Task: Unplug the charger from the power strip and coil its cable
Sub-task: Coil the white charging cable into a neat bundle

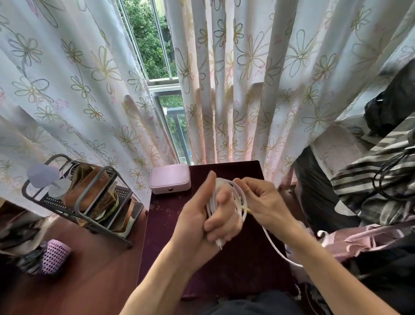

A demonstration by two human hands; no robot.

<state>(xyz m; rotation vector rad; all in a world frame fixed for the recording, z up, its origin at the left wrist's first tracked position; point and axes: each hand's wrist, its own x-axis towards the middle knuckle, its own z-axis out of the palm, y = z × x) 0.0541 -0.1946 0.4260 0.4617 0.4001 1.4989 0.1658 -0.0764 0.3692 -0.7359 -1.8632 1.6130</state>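
A white charger cable point(240, 191) is looped in several turns around my left hand point(204, 214), which is closed on the coil above a dark purple table point(242, 263). The cable's small plug end point(219, 243) sticks out below my left fingers. My right hand point(263, 202) pinches the cable at the coil's right side. From there a loose length point(275, 247) hangs down to the right and passes behind my right forearm. The charger body and the power strip are not in view.
A pink box point(169, 179) sits at the table's far left corner. A grey wire rack point(84, 198) with brown items stands on the wooden surface to the left, near a pink perforated cup point(55, 257). Striped cloth with a black cable point(392, 173) lies right. Flowered curtains hang behind.
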